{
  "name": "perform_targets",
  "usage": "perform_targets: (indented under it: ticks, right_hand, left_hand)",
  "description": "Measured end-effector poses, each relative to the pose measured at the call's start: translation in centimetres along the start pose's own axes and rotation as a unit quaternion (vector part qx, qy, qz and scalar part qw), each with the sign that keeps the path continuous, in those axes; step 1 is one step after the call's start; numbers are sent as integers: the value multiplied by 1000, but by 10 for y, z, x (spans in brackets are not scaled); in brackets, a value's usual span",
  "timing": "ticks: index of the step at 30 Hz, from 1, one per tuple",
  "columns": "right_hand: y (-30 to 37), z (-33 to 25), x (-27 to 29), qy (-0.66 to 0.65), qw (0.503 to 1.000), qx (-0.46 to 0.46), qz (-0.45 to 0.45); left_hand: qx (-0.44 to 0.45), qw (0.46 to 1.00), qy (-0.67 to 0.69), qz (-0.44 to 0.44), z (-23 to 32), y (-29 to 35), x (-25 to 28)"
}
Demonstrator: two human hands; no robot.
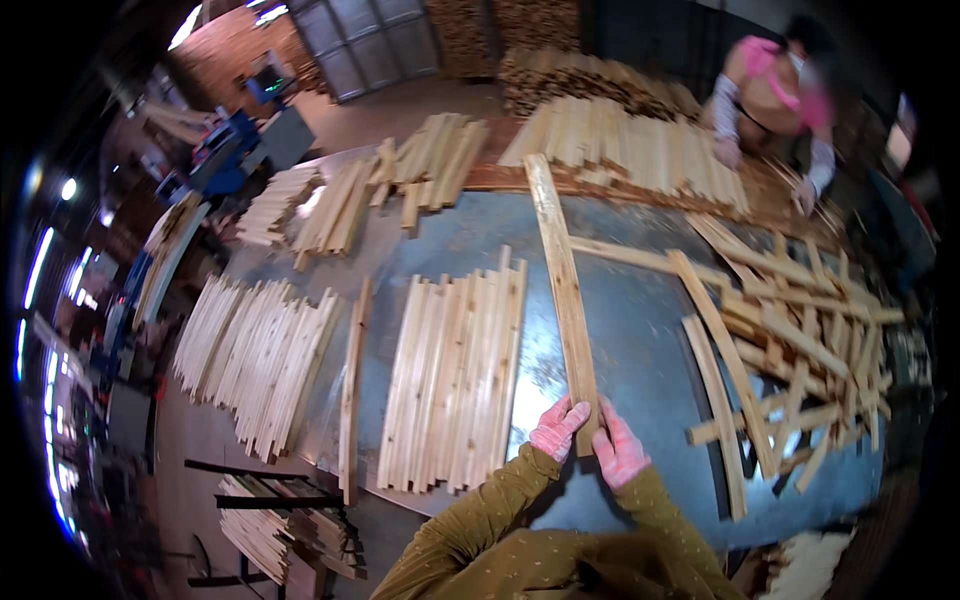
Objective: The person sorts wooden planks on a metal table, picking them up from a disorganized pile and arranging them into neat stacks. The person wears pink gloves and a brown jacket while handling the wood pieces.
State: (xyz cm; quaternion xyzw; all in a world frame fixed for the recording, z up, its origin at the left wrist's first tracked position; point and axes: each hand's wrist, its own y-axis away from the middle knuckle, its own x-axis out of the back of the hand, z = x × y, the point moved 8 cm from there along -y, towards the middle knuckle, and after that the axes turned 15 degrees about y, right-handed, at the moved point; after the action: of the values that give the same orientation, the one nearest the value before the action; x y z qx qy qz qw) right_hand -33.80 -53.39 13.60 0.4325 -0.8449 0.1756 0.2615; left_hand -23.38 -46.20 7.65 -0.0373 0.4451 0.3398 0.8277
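Observation:
A long wooden strip (562,280) stretches away from me over the metal table (640,340), its near end between my two hands. My left hand (560,428), in a pink-and-white glove, grips it from the left with the thumb on top. On the right edge of the same end, my right hand (620,447), gloved alike, is closed against it; its fingertips are partly hidden. Left of the strip lies a row of pale strips (450,380), side by side. A jumbled heap of strips (800,340) covers the table's right side.
A single strip (353,390) and another row of strips (260,355) lie farther left. More strips (600,140) line the far side, where a co-worker (765,95) bends over the boards. A black rack (270,500) holding strips stands at lower left.

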Motion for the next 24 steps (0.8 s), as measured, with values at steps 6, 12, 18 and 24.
perform_targets:
  ticks: [6,12,18,24]
  right_hand:
    - [-12,37,-44,41,994,-86,-47]
    - [-44,72,27,314,945,-88,10]
    - [-53,229,142,589,701,-383,-119]
    - [-69,261,127,401,799,-414,-174]
  left_hand:
    - [-257,693,-674,22,237,-180,58]
    - [-255,819,-483,178,427,-332,84]
    - [63,995,-57,-43,123,-218,55]
    - [274,962,-6,14,-121,-72,36]
